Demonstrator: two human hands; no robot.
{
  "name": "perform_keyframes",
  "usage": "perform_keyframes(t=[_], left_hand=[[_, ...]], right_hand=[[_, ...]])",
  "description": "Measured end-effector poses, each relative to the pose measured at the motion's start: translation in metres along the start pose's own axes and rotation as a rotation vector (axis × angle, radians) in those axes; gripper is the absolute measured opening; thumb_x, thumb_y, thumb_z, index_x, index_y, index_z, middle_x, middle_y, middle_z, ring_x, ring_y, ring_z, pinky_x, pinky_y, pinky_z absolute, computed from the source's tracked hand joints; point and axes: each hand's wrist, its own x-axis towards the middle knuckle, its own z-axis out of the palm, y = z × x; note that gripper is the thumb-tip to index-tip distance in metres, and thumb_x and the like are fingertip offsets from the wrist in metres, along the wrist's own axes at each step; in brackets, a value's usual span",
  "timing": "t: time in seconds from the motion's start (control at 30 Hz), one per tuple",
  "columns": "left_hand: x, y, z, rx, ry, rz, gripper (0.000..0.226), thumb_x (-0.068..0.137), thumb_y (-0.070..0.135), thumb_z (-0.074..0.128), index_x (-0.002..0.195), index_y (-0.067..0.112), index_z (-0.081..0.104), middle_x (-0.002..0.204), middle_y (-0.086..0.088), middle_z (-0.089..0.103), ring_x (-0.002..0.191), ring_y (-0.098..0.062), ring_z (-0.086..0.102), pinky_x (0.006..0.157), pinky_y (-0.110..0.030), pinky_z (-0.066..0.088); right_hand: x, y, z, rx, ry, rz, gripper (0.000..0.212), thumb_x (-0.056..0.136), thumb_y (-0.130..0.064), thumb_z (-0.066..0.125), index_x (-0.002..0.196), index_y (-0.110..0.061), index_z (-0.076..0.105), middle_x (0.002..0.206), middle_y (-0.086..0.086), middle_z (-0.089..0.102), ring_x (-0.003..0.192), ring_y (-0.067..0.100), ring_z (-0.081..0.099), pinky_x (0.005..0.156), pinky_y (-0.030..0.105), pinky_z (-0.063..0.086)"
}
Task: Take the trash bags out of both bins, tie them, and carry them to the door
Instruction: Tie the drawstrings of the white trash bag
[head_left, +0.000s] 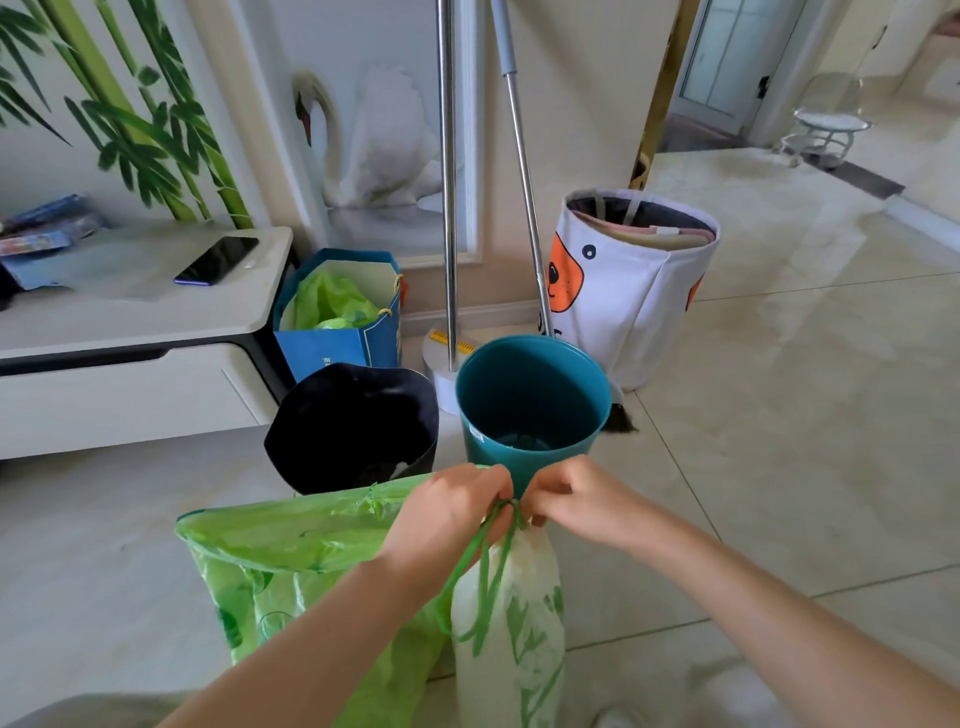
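Note:
A white trash bag (511, 618) with green leaf print hangs in front of me, its neck gathered by a green drawstring (480, 561). My left hand (447, 519) and my right hand (566, 501) both pinch the drawstring at the bag's neck, close together. A green trash bag (291, 566) sits open-mouthed on the floor to the left, partly behind my left forearm. Beyond the hands stand a teal bin (532, 400) with no bag in it and a black bin (353, 426), dark inside.
A blue paper bag (337, 343) holding green plastic stands behind the black bin. A white fabric basket (634, 280), a mop pole (448, 182) and a broom pole (522, 176) stand by the wall. A low white cabinet (130, 322) carries a phone (215, 260). Tiled floor runs right toward a doorway (727, 67).

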Motion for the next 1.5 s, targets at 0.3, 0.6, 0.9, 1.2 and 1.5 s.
perform_keyframes(t=[0.3, 0.6, 0.9, 1.2, 1.5], left_hand=[[-0.001, -0.003, 0.001, -0.029, 0.004, 0.025, 0.012, 0.089, 0.036, 0.051, 0.088, 0.026, 0.057, 0.074, 0.006, 0.056, 0.066, -0.017, 0.056, 0.057, -0.037, 0.049], [0.003, -0.006, -0.002, -0.218, 0.034, -0.018, 0.007, 0.085, 0.029, 0.067, 0.09, 0.025, 0.071, 0.079, 0.01, 0.068, 0.074, -0.004, 0.062, 0.067, -0.029, 0.052], [-0.003, -0.004, -0.01, -0.308, 0.067, -0.101, 0.009, 0.084, 0.012, 0.068, 0.08, 0.015, 0.075, 0.07, 0.006, 0.07, 0.065, 0.0, 0.058, 0.06, -0.005, 0.039], [-0.019, -0.013, -0.002, -0.237, -0.166, -0.258, 0.014, 0.081, 0.012, 0.07, 0.079, 0.025, 0.075, 0.068, 0.025, 0.062, 0.067, 0.004, 0.059, 0.069, -0.015, 0.05], [-0.052, -0.019, -0.001, -0.15, -0.521, -0.409, 0.023, 0.089, 0.039, 0.056, 0.094, 0.022, 0.071, 0.089, 0.004, 0.072, 0.08, -0.014, 0.067, 0.077, -0.036, 0.058]], right_hand=[[-0.002, -0.005, -0.005, -0.007, -0.1, -0.036, 0.016, 0.081, -0.012, 0.068, 0.081, -0.027, 0.071, 0.083, -0.008, 0.071, 0.079, 0.008, 0.064, 0.081, 0.026, 0.053], [-0.002, -0.012, -0.017, 0.307, 0.011, 0.044, 0.016, 0.088, -0.013, 0.057, 0.079, -0.02, 0.069, 0.079, 0.0, 0.071, 0.081, 0.013, 0.067, 0.087, 0.036, 0.058], [-0.004, -0.007, -0.035, 0.359, 0.213, 0.081, 0.017, 0.093, -0.016, 0.056, 0.085, -0.016, 0.071, 0.072, -0.001, 0.054, 0.06, 0.009, 0.056, 0.07, 0.027, 0.058], [-0.004, 0.015, -0.044, -0.238, 0.2, -0.025, 0.023, 0.091, -0.018, 0.055, 0.076, -0.029, 0.07, 0.074, 0.004, 0.07, 0.057, 0.012, 0.054, 0.057, 0.029, 0.039], [-0.01, 0.035, -0.035, -0.576, 0.035, 0.13, 0.02, 0.091, -0.021, 0.05, 0.086, -0.015, 0.068, 0.077, -0.001, 0.065, 0.073, 0.016, 0.062, 0.069, 0.031, 0.05]])
